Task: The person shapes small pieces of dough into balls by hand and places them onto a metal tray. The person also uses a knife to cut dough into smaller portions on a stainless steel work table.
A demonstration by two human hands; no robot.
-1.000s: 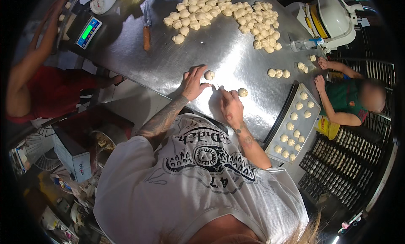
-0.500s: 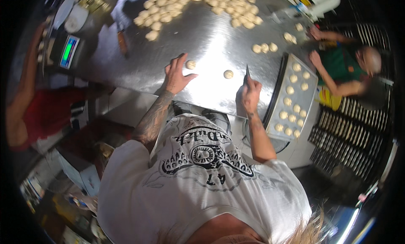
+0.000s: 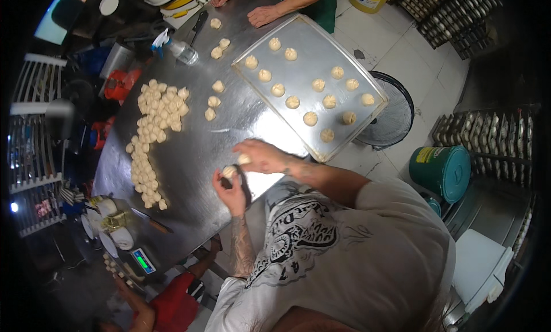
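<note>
My left hand (image 3: 230, 192) is at the near edge of the steel table (image 3: 195, 137), closed on a pale dough ball (image 3: 228, 171) between thumb and fingers. Just to its upper right, my right hand (image 3: 261, 158) has its fingers bent around a second dough ball (image 3: 244, 159); whether it also holds a tool is hidden. A pile of dough pieces (image 3: 158, 111) lies to the left, and a few separate pieces (image 3: 217, 86) sit beyond my hands. A metal tray (image 3: 311, 30) of shaped, pleated balls lies to the right.
A co-worker's hands (image 3: 263, 14) rest at the far edge; another co-worker (image 3: 175, 300) is at the lower left. A spray bottle (image 3: 186, 53), dark knife (image 3: 199, 23), scale (image 3: 143, 260) and wooden-handled knife (image 3: 160, 226) are on the table. A lidded teal bucket (image 3: 447, 171) stands right.
The view has swung right. My hands have closed in on the two dough balls that lay apart; the pointed blade seen in my right hand half a second ago no longer shows.
</note>
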